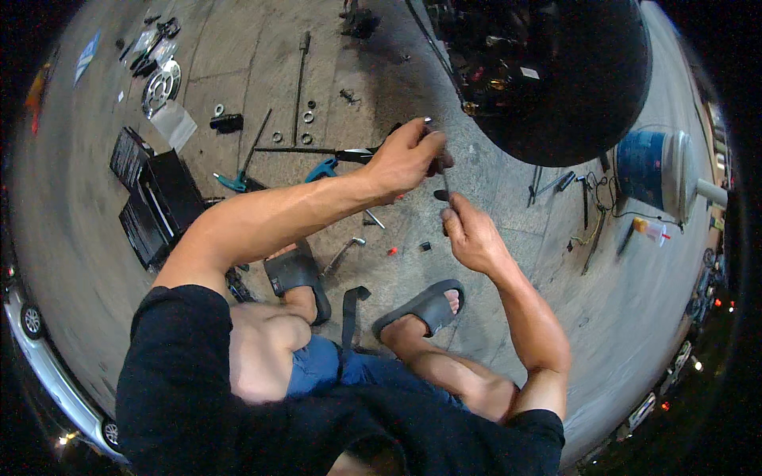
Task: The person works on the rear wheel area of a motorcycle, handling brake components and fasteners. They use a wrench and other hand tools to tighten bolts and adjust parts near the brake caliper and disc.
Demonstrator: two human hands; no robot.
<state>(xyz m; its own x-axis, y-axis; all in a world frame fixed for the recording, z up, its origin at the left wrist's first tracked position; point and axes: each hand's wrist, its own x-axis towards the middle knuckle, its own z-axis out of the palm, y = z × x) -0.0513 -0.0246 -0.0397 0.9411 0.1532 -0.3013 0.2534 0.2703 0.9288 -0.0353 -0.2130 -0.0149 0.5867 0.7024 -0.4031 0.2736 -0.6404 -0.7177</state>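
My left hand (409, 159) is closed in front of me, its fingers curled at the upper end of a thin metal rod (447, 181). A small shiny tip shows above those fingers, but what they grip is mostly hidden. Below it and to the right, my right hand (475, 234) pinches the rod's lower part, and a small dark piece (441, 195) sits beside the rod there. Left of my left hand, a blue-handled tool (321, 169) lies on the ground near a long T-shaped bar (298, 95). A ratchet-like wrench (343, 252) rests between my sandalled feet.
A large dark rounded vehicle part (571, 87) overhangs at the upper right. Right of it stands a blue bucket (639, 170), with a plastic cup (652, 231) nearby. At left lie an opened black case (171, 190), a teal-handled tool (232, 183) and a metal disc (162, 87).
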